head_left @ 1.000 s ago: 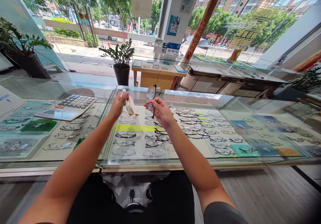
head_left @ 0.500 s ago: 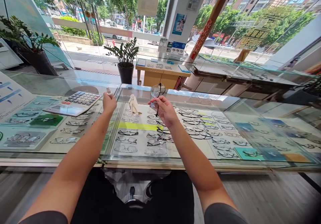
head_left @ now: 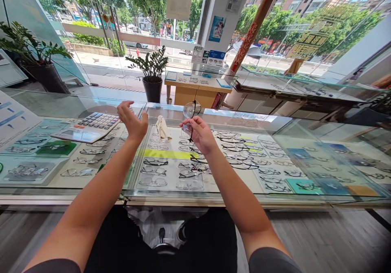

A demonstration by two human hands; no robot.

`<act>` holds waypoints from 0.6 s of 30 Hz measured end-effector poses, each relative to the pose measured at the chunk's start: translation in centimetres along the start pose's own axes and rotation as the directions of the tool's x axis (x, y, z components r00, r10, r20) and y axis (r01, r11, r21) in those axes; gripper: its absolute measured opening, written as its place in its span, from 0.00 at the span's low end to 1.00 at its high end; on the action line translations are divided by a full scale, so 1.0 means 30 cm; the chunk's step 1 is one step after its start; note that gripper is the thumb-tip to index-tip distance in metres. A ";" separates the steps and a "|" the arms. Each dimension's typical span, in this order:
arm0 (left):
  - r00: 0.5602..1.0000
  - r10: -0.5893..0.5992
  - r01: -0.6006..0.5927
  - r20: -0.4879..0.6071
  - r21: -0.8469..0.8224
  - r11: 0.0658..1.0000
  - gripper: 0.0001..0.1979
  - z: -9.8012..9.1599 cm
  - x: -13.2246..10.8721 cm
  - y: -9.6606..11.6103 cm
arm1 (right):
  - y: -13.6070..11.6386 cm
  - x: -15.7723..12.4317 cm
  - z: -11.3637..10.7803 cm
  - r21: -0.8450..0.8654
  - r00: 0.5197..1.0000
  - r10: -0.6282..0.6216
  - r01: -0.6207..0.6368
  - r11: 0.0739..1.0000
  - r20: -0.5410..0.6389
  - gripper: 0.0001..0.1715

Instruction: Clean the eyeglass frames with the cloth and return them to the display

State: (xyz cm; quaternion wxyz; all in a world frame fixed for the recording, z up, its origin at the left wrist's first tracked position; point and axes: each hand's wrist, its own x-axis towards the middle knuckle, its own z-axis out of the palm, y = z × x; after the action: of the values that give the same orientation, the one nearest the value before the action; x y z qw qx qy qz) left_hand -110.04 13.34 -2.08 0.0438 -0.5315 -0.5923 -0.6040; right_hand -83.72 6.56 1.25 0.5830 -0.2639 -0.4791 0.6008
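My right hand pinches a pair of dark-rimmed eyeglasses, tilted on end above the glass counter. Beside the calculator, my left hand is open, its fingers spread and thumb apart. A small pale patch shows between those fingers; it may be the little spray bottle, mostly hidden behind the hand. Between my two hands a beige cleaning cloth stands crumpled on the glass.
Rows of eyeglasses lie inside the glass display counter. A white printed sheet leans at the far left. Beyond the counter stand a potted plant and a low wooden display table.
My left hand has opened from its grip on the small white spray bottle, the fingers spreading out. My right hand keeps the eyeglasses in nearly the same place.
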 end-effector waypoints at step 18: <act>0.735 -0.248 0.369 0.631 -0.067 0.927 0.19 0.034 -0.028 0.022 | 0.006 -0.001 -0.002 0.001 1.000 0.012 -0.012 1.000 0.001 0.29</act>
State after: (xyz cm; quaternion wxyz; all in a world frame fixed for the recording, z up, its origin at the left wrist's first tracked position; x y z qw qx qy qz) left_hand -108.62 13.45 -2.51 -0.3018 -0.5935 -0.5947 -0.4506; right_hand -83.74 6.58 1.07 0.5792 -0.2664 -0.4775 0.6046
